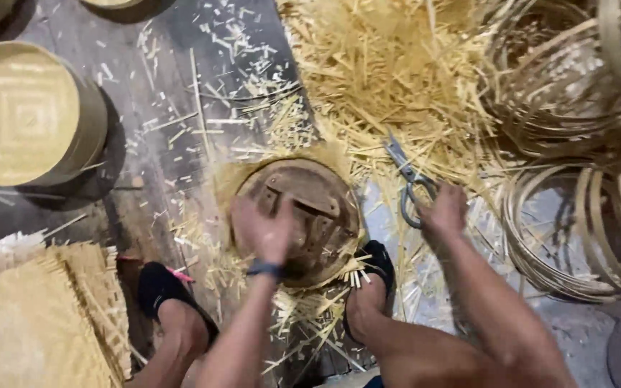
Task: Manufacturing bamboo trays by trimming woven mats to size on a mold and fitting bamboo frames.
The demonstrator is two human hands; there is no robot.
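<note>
I note the round wooden mould point(310, 208) on the floor between my feet, woven bamboo trapped beneath: it looks rigid and heavy, best held by its rim; the fringe seems light and brittle. My left hand point(267, 231) presses flat on it, fingers spread. My right hand point(443, 210) is clenched on the scissors point(409, 179).

We saw a round disc point(303, 215) of dark, worn wood with a rough, matt face, its edge fringed with pale bamboo strips. The scissors point(410, 183) were dull grey metal, scuffed rather than shiny. Dry, straw-coloured bamboo shavings point(389, 72) lay fibrous and splintery. The finished round basket point(26, 115) showed a smooth, tightly woven bamboo face with a faint sheen. The coiled hoops point(576, 230) were thin, smooth bamboo bands. The floor point(152, 158) was grey, weathered, matt wood planking.
</note>
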